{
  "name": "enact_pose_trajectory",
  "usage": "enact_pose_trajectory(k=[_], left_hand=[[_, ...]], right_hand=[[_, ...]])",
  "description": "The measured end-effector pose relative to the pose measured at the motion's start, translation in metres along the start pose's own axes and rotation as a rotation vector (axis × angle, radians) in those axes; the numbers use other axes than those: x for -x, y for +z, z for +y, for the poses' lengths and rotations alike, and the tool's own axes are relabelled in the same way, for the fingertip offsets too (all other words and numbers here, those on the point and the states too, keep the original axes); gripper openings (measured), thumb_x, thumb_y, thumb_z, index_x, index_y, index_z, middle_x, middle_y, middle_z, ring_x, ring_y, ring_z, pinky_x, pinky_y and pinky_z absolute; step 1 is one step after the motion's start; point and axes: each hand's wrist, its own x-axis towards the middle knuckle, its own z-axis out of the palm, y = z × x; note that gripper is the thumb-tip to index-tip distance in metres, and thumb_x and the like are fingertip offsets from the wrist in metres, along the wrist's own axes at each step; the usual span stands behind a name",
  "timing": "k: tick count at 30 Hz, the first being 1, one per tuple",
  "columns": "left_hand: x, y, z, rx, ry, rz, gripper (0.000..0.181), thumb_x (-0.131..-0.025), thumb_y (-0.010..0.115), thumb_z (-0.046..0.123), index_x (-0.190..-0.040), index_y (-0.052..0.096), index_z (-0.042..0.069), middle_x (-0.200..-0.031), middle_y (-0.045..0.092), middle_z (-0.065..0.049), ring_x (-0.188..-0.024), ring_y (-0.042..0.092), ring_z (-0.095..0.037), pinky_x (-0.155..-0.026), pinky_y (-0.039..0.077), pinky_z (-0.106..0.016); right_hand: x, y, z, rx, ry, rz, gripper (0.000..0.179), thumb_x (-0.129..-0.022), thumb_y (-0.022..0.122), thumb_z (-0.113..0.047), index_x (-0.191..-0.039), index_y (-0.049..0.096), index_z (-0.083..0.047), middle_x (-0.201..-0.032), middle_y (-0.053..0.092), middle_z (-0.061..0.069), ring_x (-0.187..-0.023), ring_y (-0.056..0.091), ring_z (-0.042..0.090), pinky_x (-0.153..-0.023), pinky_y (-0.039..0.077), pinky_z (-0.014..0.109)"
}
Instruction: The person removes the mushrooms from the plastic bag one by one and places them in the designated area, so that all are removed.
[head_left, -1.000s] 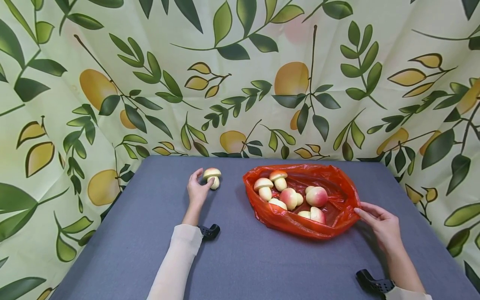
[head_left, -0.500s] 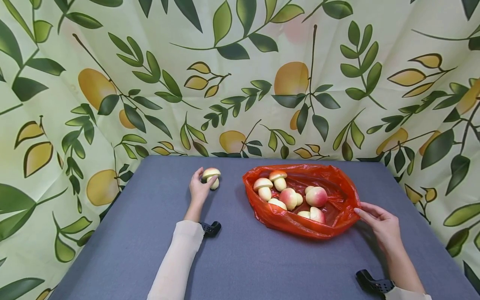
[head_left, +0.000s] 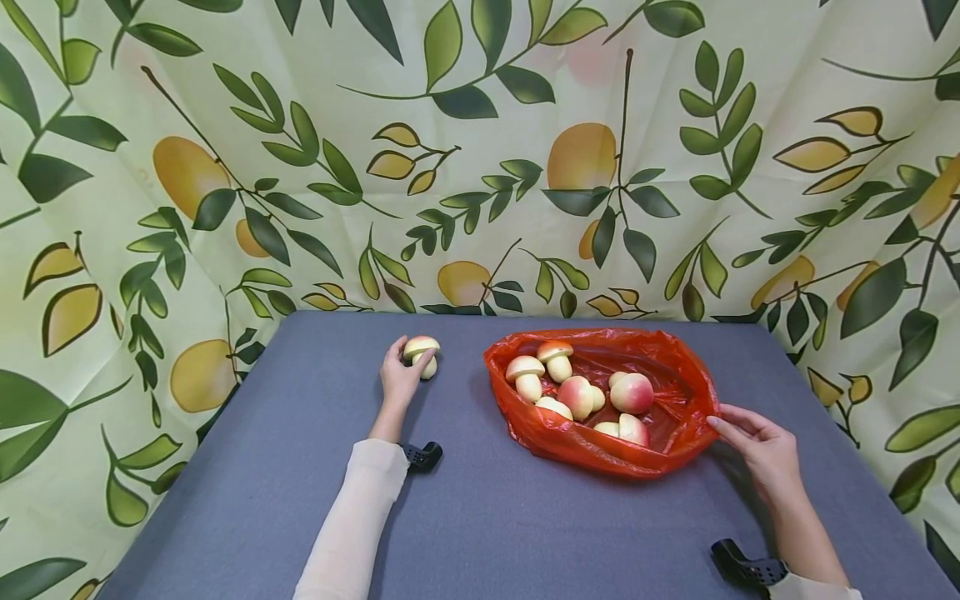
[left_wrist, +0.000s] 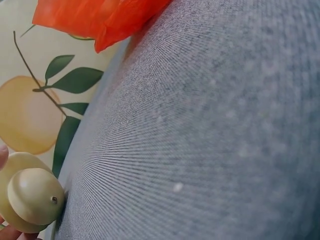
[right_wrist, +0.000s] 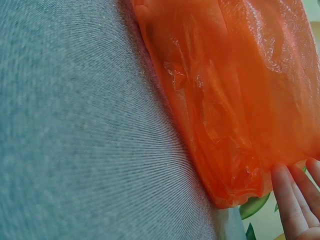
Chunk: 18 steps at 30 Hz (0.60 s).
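My left hand (head_left: 401, 379) grips a mushroom (head_left: 422, 345) with a pinkish, cream-edged cap and a pale stem, thumb and fingers at its sides. It stands at the table's far left part; in the left wrist view the rounded stem end of the mushroom (left_wrist: 37, 195) faces the camera. At the right, my right hand (head_left: 763, 450) pinches the rim of a red plastic bag (head_left: 600, 458) between thumb and fingers. The bag's mouth gapes upward, and several similar mushrooms (head_left: 632, 392) lie inside, some partly hidden by its front wall. The right wrist view shows fingers (right_wrist: 287, 195) against the crinkled bag.
A blue-grey cloth covers the table (head_left: 540, 542). Behind it hangs a curtain (head_left: 480, 208) printed with leaves and fruit. Black wrist cameras (head_left: 422, 457) sit on both wrists. The bag stands between the two hands, nearer the right one.
My left hand has shifted slightly right, its thumb further across the mushroom's stem. My right hand and the bag stay in place.
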Motion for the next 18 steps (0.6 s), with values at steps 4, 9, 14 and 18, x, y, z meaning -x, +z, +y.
enact_pose_trajectory(k=[4, 9, 14, 18], left_hand=[[-0.0001, 0.0005, -0.0005, -0.013, -0.001, -0.001, 0.064, -0.084, 0.074, 0.020, -0.137, 0.047, -0.006, -0.138, 0.053, -0.028, -0.127, 0.053, -0.039, -0.107, 0.045, -0.048], [-0.0008, 0.0019, -0.0015, -0.020, 0.002, 0.003, 0.061, -0.086, 0.072, 0.020, -0.136, 0.048, -0.006, -0.135, 0.055, -0.028, -0.122, 0.056, -0.039, -0.103, 0.047, -0.049], [-0.0012, 0.0027, -0.0016, 0.004, -0.017, 0.017, 0.060, -0.086, 0.072, 0.020, -0.135, 0.049, -0.006, -0.134, 0.056, -0.028, -0.121, 0.057, -0.039, -0.103, 0.047, -0.049], [-0.0017, 0.0032, -0.0018, 0.002, -0.019, 0.029, 0.058, -0.086, 0.071, 0.019, -0.134, 0.050, -0.006, -0.132, 0.058, -0.028, -0.119, 0.058, -0.039, -0.102, 0.048, -0.048]], right_hand=[[-0.0001, -0.0005, -0.0004, 0.006, 0.007, 0.000, 0.026, -0.089, 0.065, -0.003, -0.097, 0.076, -0.025, -0.084, 0.074, -0.021, -0.074, 0.070, -0.006, -0.067, 0.056, 0.010], [0.0007, 0.0000, -0.0007, 0.005, 0.000, -0.002, 0.026, -0.089, 0.065, -0.002, -0.097, 0.076, -0.025, -0.084, 0.074, -0.020, -0.074, 0.070, -0.006, -0.067, 0.056, 0.010], [0.0009, 0.0009, -0.0023, 0.020, 0.013, 0.008, 0.026, -0.089, 0.066, -0.004, -0.096, 0.075, -0.026, -0.083, 0.074, -0.021, -0.073, 0.069, -0.006, -0.066, 0.056, 0.010], [0.0004, 0.0010, -0.0034, 0.039, 0.039, 0.018, 0.025, -0.089, 0.066, -0.006, -0.096, 0.075, -0.027, -0.082, 0.073, -0.022, -0.073, 0.069, -0.007, -0.066, 0.055, 0.009]])
